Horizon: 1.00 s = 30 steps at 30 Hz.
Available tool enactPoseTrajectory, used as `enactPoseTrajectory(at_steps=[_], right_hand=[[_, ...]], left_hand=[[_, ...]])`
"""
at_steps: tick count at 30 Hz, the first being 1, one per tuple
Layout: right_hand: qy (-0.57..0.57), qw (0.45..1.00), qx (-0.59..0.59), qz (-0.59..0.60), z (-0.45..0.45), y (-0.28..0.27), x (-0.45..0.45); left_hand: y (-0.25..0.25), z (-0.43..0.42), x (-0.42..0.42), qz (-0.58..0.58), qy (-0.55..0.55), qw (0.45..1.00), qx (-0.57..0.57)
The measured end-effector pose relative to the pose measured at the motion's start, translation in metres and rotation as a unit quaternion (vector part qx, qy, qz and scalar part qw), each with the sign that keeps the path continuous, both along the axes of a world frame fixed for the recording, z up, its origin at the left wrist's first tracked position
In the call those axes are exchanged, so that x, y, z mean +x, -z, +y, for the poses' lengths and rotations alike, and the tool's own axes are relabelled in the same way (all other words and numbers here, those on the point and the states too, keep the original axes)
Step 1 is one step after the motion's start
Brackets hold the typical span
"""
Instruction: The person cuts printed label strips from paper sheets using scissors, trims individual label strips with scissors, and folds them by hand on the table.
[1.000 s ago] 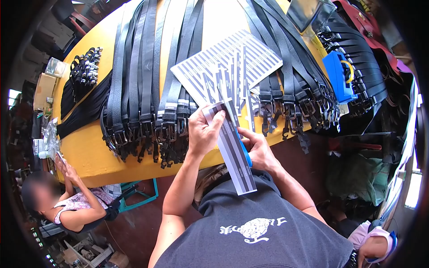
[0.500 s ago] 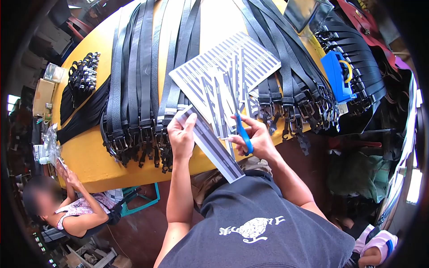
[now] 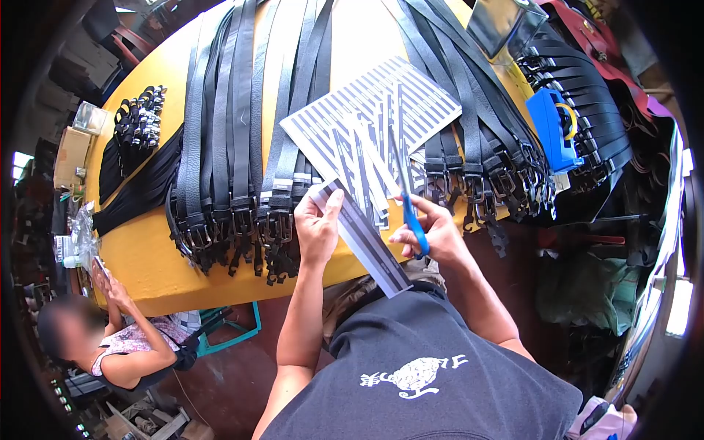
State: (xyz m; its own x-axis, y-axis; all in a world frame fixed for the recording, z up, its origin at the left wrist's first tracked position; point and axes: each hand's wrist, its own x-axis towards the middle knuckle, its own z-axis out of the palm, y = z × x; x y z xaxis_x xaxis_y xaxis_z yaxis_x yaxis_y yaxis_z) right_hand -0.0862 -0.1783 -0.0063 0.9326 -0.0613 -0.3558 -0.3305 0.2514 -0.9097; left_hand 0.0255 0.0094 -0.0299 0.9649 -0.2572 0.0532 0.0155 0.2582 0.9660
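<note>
My left hand (image 3: 317, 229) pinches the upper end of a striped strip sheet (image 3: 367, 238), which slants down toward my shirt. In my right hand (image 3: 433, 233) are blue-handled scissors (image 3: 414, 224), their blades pointing up over the table and apart from the sheet. Just beyond the hands, cut strips (image 3: 363, 158) lie loosely piled on a larger striped sheet (image 3: 304, 125). Black belts (image 3: 238, 139) with metal buckles lie on both sides of the paper.
The yellow table (image 3: 158, 268) curves in front of me. A blue tape dispenser (image 3: 551, 132) stands at the right beside more belts. At the lower left a person (image 3: 139, 345) holds a phone near a teal stool (image 3: 231, 334). Small buckled straps (image 3: 139, 117) lie at the left.
The scissors have moved away from the striped sheet since a second ago. The held sheet looks narrower, and a loose pale strip now lies on the pile.
</note>
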Motion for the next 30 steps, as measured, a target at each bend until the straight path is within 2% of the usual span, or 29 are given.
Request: enactPoseTrajectory(at_steps=[2,6,11,12,14,15,16,20,23,26,30], right_hand=[[-0.025,0.999,0.018,0.014,0.007,0.002,-0.001],[0.008,1.000,0.010,0.006,0.022,0.005,-0.001],[0.081,0.996,0.005,-0.035,0.024,0.007,0.010],[0.094,0.994,-0.012,-0.054,0.023,0.007,0.013],[0.111,0.989,-0.019,-0.098,0.021,0.010,0.020],[0.114,0.989,-0.011,-0.095,0.021,0.010,0.023],[0.127,0.989,0.005,-0.078,0.023,0.007,0.025],[0.065,0.994,0.017,-0.085,0.021,0.012,0.019],[0.019,0.998,0.055,-0.022,0.024,0.014,0.003],[-0.023,0.998,0.050,0.030,0.034,0.016,-0.016],[-0.045,0.997,0.055,0.016,0.045,0.021,-0.028]], left_hand=[[-0.002,-0.006,0.002,-0.015,-0.016,1.000,0.012],[-0.011,-0.012,-0.001,-0.004,-0.029,1.000,0.008],[-0.001,0.001,-0.028,0.043,0.138,0.989,0.000],[0.001,0.005,-0.035,0.043,0.168,0.984,0.033],[0.003,0.004,-0.047,0.088,0.193,0.977,0.020],[0.005,0.004,-0.048,0.071,0.199,0.977,0.033],[0.006,0.005,-0.047,0.067,0.181,0.981,0.032],[0.004,0.007,-0.028,0.003,0.114,0.993,0.023],[-0.021,0.011,-0.015,0.043,0.091,0.995,0.009],[-0.029,0.018,-0.006,0.018,0.091,0.996,0.002],[-0.036,0.013,-0.004,-0.005,0.082,0.997,0.000]])
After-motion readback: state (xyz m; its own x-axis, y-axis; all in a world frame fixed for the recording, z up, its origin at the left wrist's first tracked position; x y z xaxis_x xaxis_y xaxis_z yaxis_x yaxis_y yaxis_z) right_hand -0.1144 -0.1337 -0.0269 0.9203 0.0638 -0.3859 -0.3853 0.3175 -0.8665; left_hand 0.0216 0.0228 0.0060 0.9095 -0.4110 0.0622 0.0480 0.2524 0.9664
